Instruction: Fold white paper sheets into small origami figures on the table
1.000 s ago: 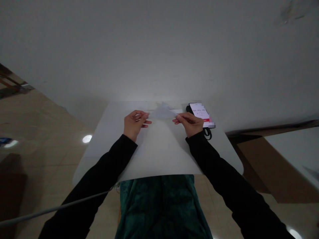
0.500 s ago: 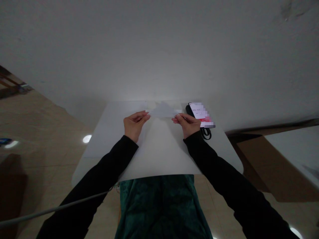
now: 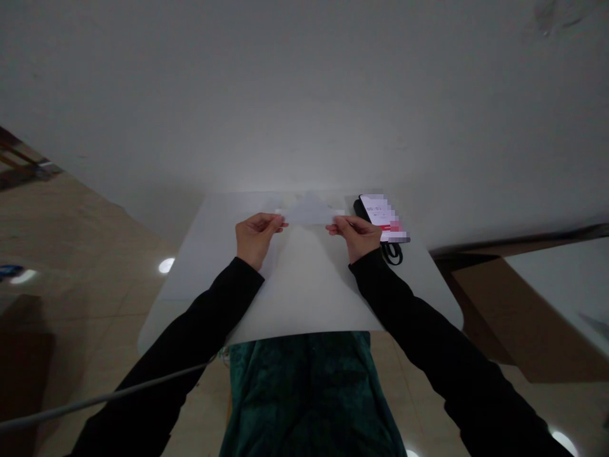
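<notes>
A folded piece of white paper (image 3: 308, 211) with a pointed top is stretched between my two hands, above the far part of the white table (image 3: 304, 298). My left hand (image 3: 259, 236) pinches its left end between thumb and fingers. On the other end, the thumb and fingers of my right hand (image 3: 356, 235) are closed in the same way. The paper's pale edges blend into the table, so its exact folds are hard to make out. Just beyond my right hand lies a phone (image 3: 380, 219) with a lit screen.
A black cord loop (image 3: 392, 254) lies below the phone. The white wall (image 3: 304, 114) rises behind the table. At the right stands a cardboard box (image 3: 528, 324). A grey cable (image 3: 104, 398) crosses at lower left, and green cloth (image 3: 304, 393) covers my lap.
Both hands keep their pinch on the paper. My left thumb and fingers have shifted slightly at the left end, and the paper sits a little flatter.
</notes>
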### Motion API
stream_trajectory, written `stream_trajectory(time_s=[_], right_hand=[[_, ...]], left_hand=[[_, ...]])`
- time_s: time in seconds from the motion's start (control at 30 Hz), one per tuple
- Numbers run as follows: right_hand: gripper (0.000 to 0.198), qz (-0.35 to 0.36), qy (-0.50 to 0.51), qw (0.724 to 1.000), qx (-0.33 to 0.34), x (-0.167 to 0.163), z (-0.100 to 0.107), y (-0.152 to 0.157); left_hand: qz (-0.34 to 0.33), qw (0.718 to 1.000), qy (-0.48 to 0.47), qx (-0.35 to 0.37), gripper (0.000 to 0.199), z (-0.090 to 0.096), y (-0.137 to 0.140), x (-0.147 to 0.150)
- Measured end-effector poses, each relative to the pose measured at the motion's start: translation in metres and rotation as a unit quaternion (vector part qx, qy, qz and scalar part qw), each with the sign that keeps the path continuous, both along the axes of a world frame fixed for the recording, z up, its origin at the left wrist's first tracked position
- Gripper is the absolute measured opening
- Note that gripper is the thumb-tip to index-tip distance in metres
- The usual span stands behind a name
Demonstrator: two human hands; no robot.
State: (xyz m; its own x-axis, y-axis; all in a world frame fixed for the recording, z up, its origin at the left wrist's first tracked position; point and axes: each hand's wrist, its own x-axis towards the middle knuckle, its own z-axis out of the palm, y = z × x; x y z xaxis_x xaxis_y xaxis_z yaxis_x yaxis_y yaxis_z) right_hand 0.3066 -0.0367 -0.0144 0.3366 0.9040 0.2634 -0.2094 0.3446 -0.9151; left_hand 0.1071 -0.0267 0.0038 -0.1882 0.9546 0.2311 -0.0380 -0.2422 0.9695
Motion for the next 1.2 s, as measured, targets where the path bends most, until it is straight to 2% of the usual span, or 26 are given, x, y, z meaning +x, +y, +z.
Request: stream_trajectory(time_s=[0.17, 0.3, 0.4, 0.5, 0.57, 0.63, 0.73, 0.9, 1.03, 1.13, 1.2], right_hand=[[0.024, -0.025, -0.015, 0.999, -0.043, 0.000, 0.002, -0.001], [0.030, -0.043, 0.004, 0.998, -0.042, 0.000, 0.001, 0.000], [0.048, -0.014, 0.019, 0.998, -0.053, 0.000, -0.002, 0.002], [0.041, 0.029, 0.029, 0.995, -0.087, -0.001, -0.004, 0.003], [0.034, 0.047, 0.030, 0.994, -0.099, -0.001, -0.004, 0.003], [0.032, 0.066, 0.031, 0.992, -0.099, 0.000, -0.003, 0.002], [0.035, 0.101, 0.037, 0.989, -0.103, 0.000, 0.001, 0.000], [0.042, 0.130, 0.048, 0.984, -0.111, -0.001, 0.000, 0.001], [0.047, 0.114, 0.053, 0.984, -0.126, -0.001, -0.003, 0.003], [0.048, 0.114, 0.062, 0.984, -0.121, -0.001, -0.003, 0.003], [0.045, 0.127, 0.072, 0.982, -0.116, -0.004, -0.003, 0.001]], left_hand=[[0.027, 1.000, 0.010, 0.010, 0.020, 0.002, -0.002, 0.005], [0.035, 0.999, -0.015, 0.030, 0.027, 0.005, -0.004, 0.008], [0.054, 0.998, -0.031, 0.029, 0.042, 0.004, -0.004, 0.008], [0.062, 0.997, -0.050, 0.003, 0.045, 0.000, 0.000, 0.005], [0.028, 0.996, -0.079, -0.037, 0.037, -0.002, 0.002, 0.003], [-0.047, 0.990, -0.109, -0.082, 0.032, -0.001, 0.002, 0.003], [-0.144, 0.973, -0.133, -0.121, 0.036, 0.002, 0.000, 0.005], [-0.131, 0.983, -0.101, -0.083, 0.055, -0.001, -0.006, 0.011], [-0.098, 0.992, -0.060, -0.048, 0.055, -0.003, -0.007, 0.012], [-0.089, 0.991, -0.090, -0.045, 0.054, -0.002, -0.009, 0.015], [-0.122, 0.982, -0.125, -0.067, 0.053, -0.003, -0.011, 0.021]])
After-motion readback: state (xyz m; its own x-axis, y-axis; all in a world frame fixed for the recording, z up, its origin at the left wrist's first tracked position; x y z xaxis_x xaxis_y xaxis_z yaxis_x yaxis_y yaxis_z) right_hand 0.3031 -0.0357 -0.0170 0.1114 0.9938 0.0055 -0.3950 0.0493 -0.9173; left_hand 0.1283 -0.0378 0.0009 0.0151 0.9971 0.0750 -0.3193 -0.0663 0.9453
